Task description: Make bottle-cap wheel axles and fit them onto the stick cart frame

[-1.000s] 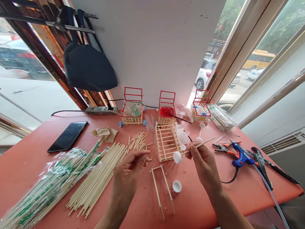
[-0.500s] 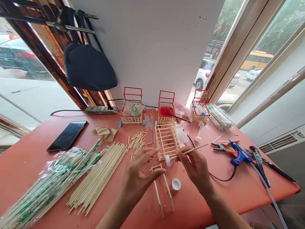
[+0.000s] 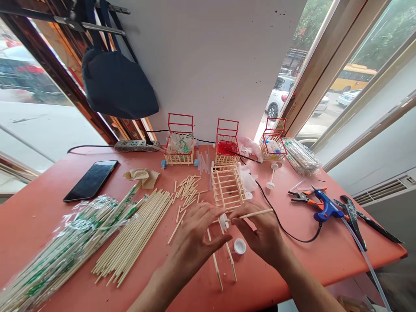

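Observation:
My right hand [image 3: 267, 229] pinches a thin wooden stick [image 3: 261, 212], which points up to the right. At the stick's left end sits a white bottle cap [image 3: 223, 221]. My left hand [image 3: 196, 232] curves around the cap's left side, thumb and fingers apart; whether a fingertip touches the cap I cannot tell. Below the hands lies a narrow stick frame [image 3: 215, 264], its top partly covered. Behind them is a slatted wooden crate-like frame [image 3: 227, 186]. A loose white cap [image 3: 239, 246] rests on the table beside my right hand.
On the red table [image 3: 156, 281] lie bundled sticks [image 3: 78, 242], loose sticks [image 3: 136, 238], short stick pieces [image 3: 188, 190] and a phone [image 3: 91, 180]. Three small red-rimmed carts [image 3: 180, 151] stand along the wall. A blue glue gun [image 3: 326, 207], pliers [image 3: 302, 198] and a black cable [image 3: 292, 238] lie right.
Both hands have come closer together, and the cap on the stick has shifted slightly left. The stick is less steeply tilted. The view has shifted slightly.

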The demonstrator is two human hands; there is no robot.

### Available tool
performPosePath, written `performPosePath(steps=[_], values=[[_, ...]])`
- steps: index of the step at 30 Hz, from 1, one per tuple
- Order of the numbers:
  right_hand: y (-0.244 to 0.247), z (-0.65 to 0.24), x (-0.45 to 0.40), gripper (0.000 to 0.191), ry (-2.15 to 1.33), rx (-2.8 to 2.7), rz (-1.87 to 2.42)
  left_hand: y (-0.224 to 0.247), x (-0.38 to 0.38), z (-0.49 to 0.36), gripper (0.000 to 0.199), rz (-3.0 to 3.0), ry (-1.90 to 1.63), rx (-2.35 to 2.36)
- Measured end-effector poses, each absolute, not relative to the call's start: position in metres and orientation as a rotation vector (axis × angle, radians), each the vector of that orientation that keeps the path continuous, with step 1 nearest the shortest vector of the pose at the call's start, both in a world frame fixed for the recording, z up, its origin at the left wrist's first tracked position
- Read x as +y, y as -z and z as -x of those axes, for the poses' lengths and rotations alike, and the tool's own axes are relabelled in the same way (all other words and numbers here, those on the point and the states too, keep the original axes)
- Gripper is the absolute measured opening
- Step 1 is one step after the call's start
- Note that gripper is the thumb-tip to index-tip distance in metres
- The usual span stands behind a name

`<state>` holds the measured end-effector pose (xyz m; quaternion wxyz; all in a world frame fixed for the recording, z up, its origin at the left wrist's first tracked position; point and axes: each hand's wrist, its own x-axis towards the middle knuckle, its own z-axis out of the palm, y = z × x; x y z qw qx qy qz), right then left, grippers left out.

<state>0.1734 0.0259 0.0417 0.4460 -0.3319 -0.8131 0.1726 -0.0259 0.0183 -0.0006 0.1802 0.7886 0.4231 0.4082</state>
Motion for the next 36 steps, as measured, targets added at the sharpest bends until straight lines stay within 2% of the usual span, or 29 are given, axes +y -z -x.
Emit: performPosePath(steps=[21,36], values=[[-0.0399,-0.1731,0.0243,0.014,-0.362,-2.187,0.773,-0.0026,0.017,0.0236,0.022,-2.246,-1.184,1.171],[-0.0385,-0.1764,0.024,0.011,-0.424,-2.012,0.781,-0.0011,0.0132,0.0174,0.027,-1.756,-1.283,1.182]])
